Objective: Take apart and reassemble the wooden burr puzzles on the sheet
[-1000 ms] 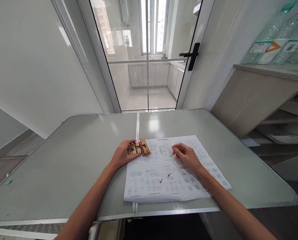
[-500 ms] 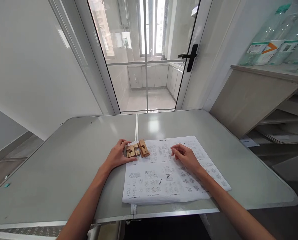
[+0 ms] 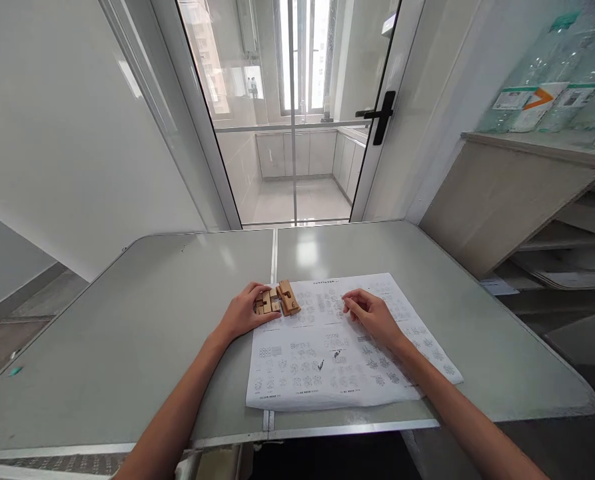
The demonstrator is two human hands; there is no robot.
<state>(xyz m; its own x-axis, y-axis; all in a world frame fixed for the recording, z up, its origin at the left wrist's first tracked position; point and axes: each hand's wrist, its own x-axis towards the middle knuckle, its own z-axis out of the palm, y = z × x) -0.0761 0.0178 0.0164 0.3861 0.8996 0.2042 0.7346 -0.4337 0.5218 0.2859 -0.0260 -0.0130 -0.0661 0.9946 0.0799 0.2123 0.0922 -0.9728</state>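
My left hand [image 3: 244,311] is wrapped round the left side of a group of small notched wooden puzzle pieces [image 3: 267,302], fingers behind and thumb in front. Against their right side leans a larger wooden piece [image 3: 289,298] with a dark marking on it. All of them lie at the upper left of a large printed sheet of paper [image 3: 297,340] covered in line diagrams. My right hand [image 3: 372,313] rests on the sheet's right half, fingers curled together towards the thumb, with nothing visible in it.
The grey-green table [image 3: 197,280] has a metal seam down its middle. Behind it stands a glass door with a black handle [image 3: 383,119]. On the right, a shelf unit [image 3: 517,193] holds several large plastic bottles [image 3: 537,87]. A small teal bit [image 3: 15,371] lies at the far left edge.
My left hand has shifted slightly right and closed more tightly round the wooden pieces, its thumb now nearer them. My right hand has hardly moved.
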